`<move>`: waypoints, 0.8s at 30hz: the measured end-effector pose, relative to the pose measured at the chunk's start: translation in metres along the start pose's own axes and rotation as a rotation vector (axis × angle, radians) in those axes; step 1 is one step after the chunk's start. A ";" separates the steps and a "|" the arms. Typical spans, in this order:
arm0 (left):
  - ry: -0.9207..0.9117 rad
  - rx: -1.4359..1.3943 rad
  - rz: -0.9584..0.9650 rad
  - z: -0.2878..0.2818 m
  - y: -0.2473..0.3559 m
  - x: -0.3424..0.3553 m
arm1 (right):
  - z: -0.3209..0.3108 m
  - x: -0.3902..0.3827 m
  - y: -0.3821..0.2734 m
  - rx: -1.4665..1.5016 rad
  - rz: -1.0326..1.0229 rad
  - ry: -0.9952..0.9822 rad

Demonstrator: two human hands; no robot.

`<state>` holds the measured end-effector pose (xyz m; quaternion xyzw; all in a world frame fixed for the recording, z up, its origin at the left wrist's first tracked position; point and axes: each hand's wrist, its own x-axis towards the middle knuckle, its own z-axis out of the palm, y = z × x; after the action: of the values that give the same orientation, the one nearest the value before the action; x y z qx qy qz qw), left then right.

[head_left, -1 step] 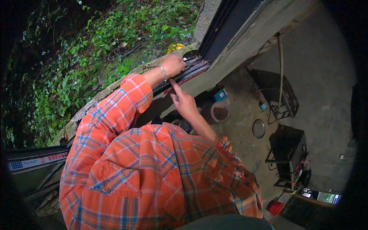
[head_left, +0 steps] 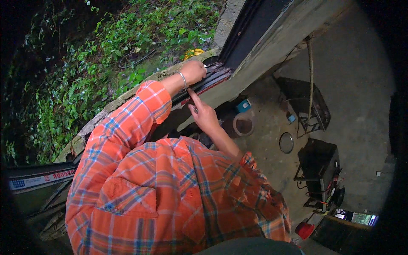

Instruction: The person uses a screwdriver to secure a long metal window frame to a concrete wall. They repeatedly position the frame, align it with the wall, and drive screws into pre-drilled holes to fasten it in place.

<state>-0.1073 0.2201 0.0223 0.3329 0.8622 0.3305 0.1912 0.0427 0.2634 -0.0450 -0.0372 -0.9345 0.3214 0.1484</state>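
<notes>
My left hand (head_left: 194, 73), with a silver bracelet at the wrist, is closed at the dark metal window track (head_left: 216, 77) on a concrete sill; a small light piece shows beside its fingers, and what they grip is unclear. Just below it, my right hand (head_left: 203, 114) has its index finger stretched up, touching or nearly touching the track. Its other fingers are curled, with a small dark thing among them that I cannot make out. A dark upright frame (head_left: 248, 29) rises from the track's far end.
Greenery (head_left: 106, 42) lies outside, left of the sill (head_left: 93, 123), with a yellow object (head_left: 193, 52) beyond it. Inside below are a blue box (head_left: 243, 105), a round container (head_left: 243, 125), a round lid (head_left: 286, 143), black metal stands (head_left: 316, 165), a hanging rope (head_left: 311, 76) and a red object (head_left: 304, 229).
My left hand and wrist have shifted very slightly to the right along the track. My right hand is in almost the same position.
</notes>
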 end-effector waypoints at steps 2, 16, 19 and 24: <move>0.029 -0.026 0.070 0.014 -0.014 0.014 | 0.004 -0.001 0.002 0.000 -0.018 0.010; -0.321 -0.821 -0.207 0.015 -0.023 0.010 | 0.002 -0.001 -0.001 0.045 -0.033 0.046; -0.340 -0.871 -0.207 0.015 -0.029 0.009 | -0.001 -0.001 -0.006 0.001 0.006 0.003; -0.372 -0.993 -0.188 0.006 -0.035 0.002 | 0.001 -0.001 -0.004 0.060 -0.039 0.045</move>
<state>-0.1208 0.2043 -0.0068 0.1769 0.5798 0.6153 0.5039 0.0439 0.2598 -0.0437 -0.0217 -0.9215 0.3453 0.1766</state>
